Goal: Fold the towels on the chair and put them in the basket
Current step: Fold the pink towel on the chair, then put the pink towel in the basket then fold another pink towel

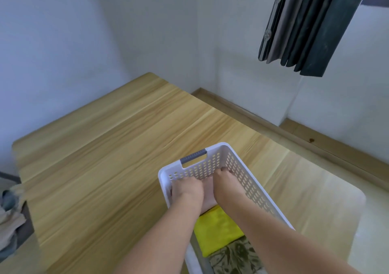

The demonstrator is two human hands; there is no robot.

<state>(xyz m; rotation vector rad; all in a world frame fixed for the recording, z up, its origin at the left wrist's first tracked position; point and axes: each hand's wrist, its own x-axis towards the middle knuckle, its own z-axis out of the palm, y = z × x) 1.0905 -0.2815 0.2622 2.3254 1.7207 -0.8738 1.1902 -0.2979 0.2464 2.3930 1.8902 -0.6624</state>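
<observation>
A white perforated basket (240,168) with a grey handle stands on the wooden table (105,147) near its front right. Both my hands reach down into its far end. My left hand (187,188) and my right hand (226,182) press on a pale pinkish folded towel (208,198), mostly hidden under them. Behind it in the basket lie a folded yellow towel (216,229) and a folded olive floral towel (233,257). More crumpled towels (9,217) lie on a chair at the far left edge.
White walls meet in a corner behind the table. A dark curtain (305,25) hangs at the upper right. A wooden skirting runs along the floor to the right of the table.
</observation>
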